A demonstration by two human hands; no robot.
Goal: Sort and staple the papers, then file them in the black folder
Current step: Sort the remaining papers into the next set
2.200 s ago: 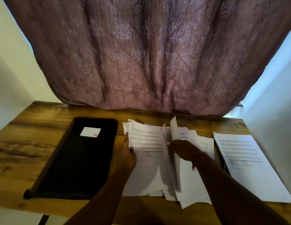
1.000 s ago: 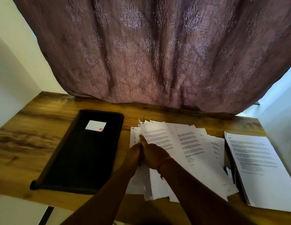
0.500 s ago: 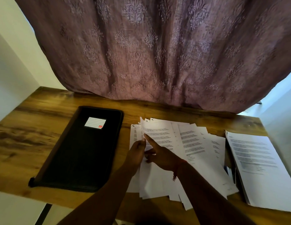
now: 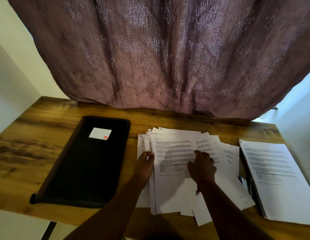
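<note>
A fanned pile of printed papers (image 4: pixel 175 187) lies in the middle of the wooden table (image 4: pixel 38 153). My left hand (image 4: pixel 144 167) pinches the left edge of the pile, with a lifted paper edge between thumb and fingers. My right hand (image 4: pixel 202 166) rests on the top sheet, fingers spread and pressing down on the printed text. A closed black folder (image 4: pixel 81 167) with a white label (image 4: pixel 100 133) lies flat to the left of the pile. A second, neater stack of papers (image 4: pixel 279 181) sits at the right.
A mauve patterned curtain (image 4: pixel 159 58) hangs behind the table's back edge. A small dark and blue object (image 4: pixel 244 183) shows between the two paper groups; I cannot tell what it is. White walls close in left and right. The front edge is near my forearms.
My right hand has moved right, from beside my left hand to the middle of the top sheet. My left hand stays at the pile's left edge, holding a raised paper edge.
</note>
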